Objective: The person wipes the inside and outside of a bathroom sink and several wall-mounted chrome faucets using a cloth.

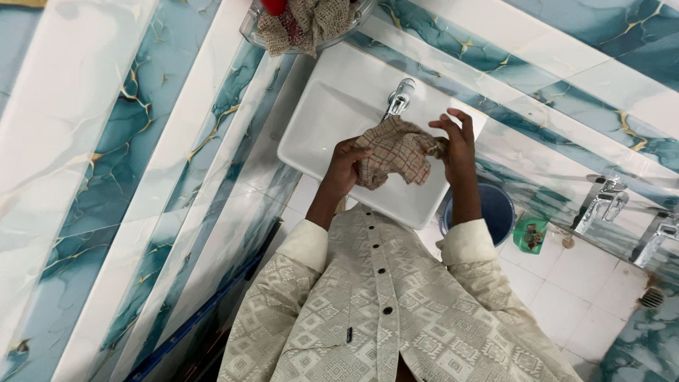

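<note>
Fingers (351,157) of the left hand (342,170) are gripping a checked cloth (393,152), while the right hand (456,141) is pinching its far corner, over a white basin (318,120) beneath a chrome tap (399,97); a blue bucket (498,209) is standing to the right.

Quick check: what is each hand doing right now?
Left hand: closed on the checked cloth, over the sink.
Right hand: pinching the cloth's other end, remaining fingers spread.

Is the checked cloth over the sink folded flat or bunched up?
Bunched up: the checked cloth hangs crumpled between the left hand and right hand.
</note>
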